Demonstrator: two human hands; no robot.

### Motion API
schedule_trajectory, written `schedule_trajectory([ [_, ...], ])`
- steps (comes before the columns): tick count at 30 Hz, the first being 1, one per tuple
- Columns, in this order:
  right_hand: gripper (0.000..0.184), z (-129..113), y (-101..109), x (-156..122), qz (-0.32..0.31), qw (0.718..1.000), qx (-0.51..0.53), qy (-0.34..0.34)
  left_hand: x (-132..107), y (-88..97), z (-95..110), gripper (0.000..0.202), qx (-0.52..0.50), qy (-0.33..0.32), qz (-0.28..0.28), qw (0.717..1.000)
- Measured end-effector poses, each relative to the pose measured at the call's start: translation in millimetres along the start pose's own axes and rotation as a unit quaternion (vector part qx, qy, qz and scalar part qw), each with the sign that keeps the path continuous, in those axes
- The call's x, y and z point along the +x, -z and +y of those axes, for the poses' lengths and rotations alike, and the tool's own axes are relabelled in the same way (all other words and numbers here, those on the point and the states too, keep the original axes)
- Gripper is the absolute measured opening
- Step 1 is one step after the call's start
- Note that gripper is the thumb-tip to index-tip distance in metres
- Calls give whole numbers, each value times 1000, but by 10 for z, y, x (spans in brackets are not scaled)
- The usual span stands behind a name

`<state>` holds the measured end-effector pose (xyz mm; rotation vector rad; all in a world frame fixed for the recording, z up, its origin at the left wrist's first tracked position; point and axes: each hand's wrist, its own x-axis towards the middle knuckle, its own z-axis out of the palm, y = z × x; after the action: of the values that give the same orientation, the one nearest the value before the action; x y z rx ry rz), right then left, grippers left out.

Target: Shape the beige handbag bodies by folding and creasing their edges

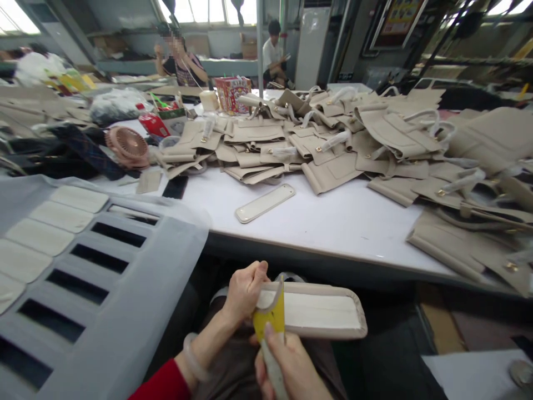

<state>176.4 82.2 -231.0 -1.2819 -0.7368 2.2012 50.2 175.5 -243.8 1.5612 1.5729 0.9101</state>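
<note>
Above my lap is a long beige panel (322, 312) with rounded corners, a folded rim and a white inner face. My left hand (245, 291) is closed on its left end, the thumb on top. My right hand (285, 361) grips the pale handle of a yellow scraper (268, 316), its thumb lying along the tool. The scraper's blade overlaps the panel near its left end, just beside my left fingers. Whether the blade touches the panel's face or its folded rim is hard to tell. A similar narrow beige strip (265, 203) lies on the white table.
Many beige bag pieces (333, 139) with wrapped handles are piled across the white table (316, 222). At left, a grey slotted rack (137, 289) carries several pale panels (37, 239). A pink fan (127, 145) and a dark phone (175, 187) lie beyond it. Two people sit farther back.
</note>
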Motion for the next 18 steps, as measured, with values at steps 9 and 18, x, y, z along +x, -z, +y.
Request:
schedule_trajectory([
  [9,44,-1850,1895,200,376,741,-519,199,-412,96,-151,65,267,-213,-8,940],
  [18,49,-1589,2236,316,371,647,-617,253,-320,-156,-272,69,397,-251,42,882],
])
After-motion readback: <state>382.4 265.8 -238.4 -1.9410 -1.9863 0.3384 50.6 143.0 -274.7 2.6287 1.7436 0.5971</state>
